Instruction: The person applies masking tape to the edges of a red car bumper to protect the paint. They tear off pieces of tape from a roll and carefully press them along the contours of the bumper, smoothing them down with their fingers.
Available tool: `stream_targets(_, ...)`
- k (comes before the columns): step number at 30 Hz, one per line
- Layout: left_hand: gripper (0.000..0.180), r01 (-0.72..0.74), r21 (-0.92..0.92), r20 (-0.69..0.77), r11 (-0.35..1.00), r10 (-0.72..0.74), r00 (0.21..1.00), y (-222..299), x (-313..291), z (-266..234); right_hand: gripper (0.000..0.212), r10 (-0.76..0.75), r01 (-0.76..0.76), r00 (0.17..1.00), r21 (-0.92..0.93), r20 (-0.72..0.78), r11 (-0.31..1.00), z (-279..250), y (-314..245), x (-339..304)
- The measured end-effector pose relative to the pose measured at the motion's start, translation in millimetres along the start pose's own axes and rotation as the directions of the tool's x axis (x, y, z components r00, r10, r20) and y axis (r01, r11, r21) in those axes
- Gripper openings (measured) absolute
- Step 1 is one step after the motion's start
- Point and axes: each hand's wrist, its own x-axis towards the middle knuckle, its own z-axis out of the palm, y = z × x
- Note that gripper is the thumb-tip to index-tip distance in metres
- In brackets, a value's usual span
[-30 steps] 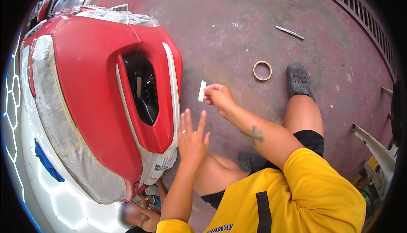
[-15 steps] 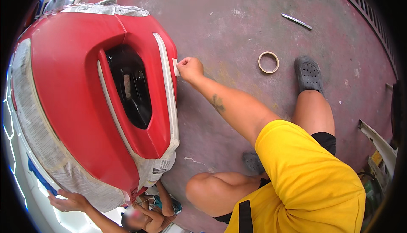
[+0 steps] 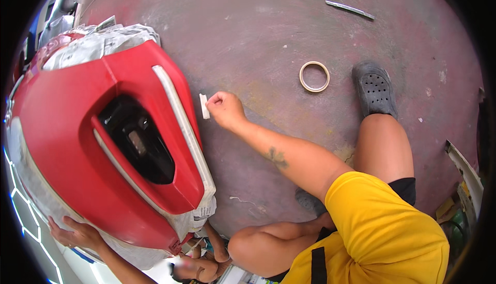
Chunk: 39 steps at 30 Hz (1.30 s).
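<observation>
In the head view, here's the shift: half a second ago the white piece (image 3: 204,106) met the red bumper's edge in the picture; now there's a sliver of floor showing between them, so it looks to be off the bumper (image 3: 57,144). The right hand (image 3: 225,110) pinches that piece between thumb and fingers, just beside the bumper's right side. And the left hand (image 3: 77,232), close by the right a second ago, is at the masked far edge, fingers spread, grasping nothing I can see; whether it presses there, I can't tell. Around them, a tape roll (image 3: 314,63) and a slim silvery tool (image 3: 350,10) lie on the floor, well apart from the right hand. Closest to being in the way: a co-worker's arm (image 3: 217,242) by the bumper's lower end, near the wearer's bent knee (image 3: 250,242).
</observation>
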Motion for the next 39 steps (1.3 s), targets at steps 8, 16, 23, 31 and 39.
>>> stream_targets(8, 0.088, 0.221, 0.118, 0.112, 0.968, -0.235, 0.966, -16, 9, 33, 0.015, 0.094, -0.082, 0.992, -0.124, 0.09, 0.989, 7, -57, 25)
stream_targets(16, 0.084, 0.189, 0.19, 0.235, 0.963, -0.231, 0.944, -25, 15, 34, 0.011, 0.035, -0.04, 0.999, -0.147, -0.036, 0.988, 45, -68, 34)
stream_targets(23, 0.094, 0.171, 0.209, 0.258, 0.963, -0.223, 0.94, -28, 23, 19, 0.01, -0.022, 0.014, 0.997, -0.116, -0.068, 0.993, 60, -64, 28)
stream_targets(31, 0.096, 0.161, 0.163, 0.294, 0.973, -0.203, 0.934, -11, 21, 31, 0.013, -0.075, 0.057, 0.989, -0.142, -0.126, 0.988, 63, -54, 31)
stream_targets(39, 0.095, 0.178, 0.161, 0.295, 0.971, -0.219, 0.93, -5, 20, 29, 0.017, -0.058, 0.032, 0.988, -0.184, -0.14, 0.982, 73, -62, 32)
